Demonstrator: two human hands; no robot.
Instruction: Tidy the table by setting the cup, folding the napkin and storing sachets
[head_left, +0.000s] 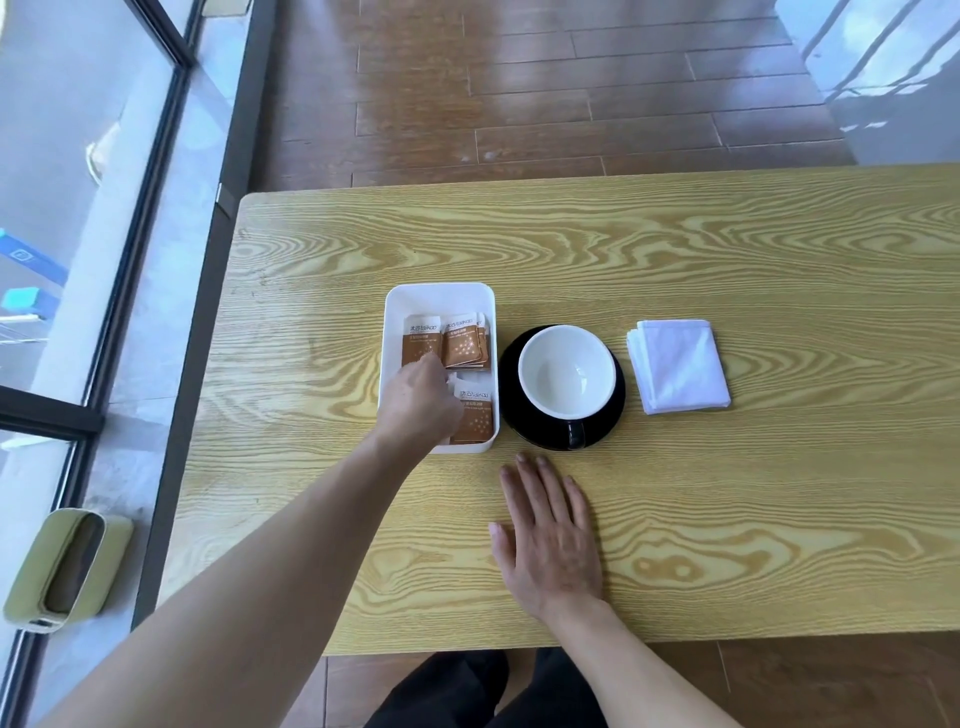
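Note:
A white rectangular box (440, 296) on the wooden table (727, 509) holds several brown-and-white sachets (464, 343). My left hand (418, 402) reaches into the box, fingers curled down among the sachets; whether it grips one is hidden. Right of the box, a cup (566, 371), white inside with a dark handle toward me, stands upright on a black saucer (511, 415). A folded pale lilac napkin (678, 366) lies flat to the right of the saucer. My right hand (550, 535) rests palm down on the table, in front of the saucer, holding nothing.
The table's left edge runs beside a glass wall with dark frames. A green pouch-like object (65, 566) sits on the grey ledge at the lower left. Brown wooden floor lies beyond the far table edge. My dark-clothed legs show below the near edge.

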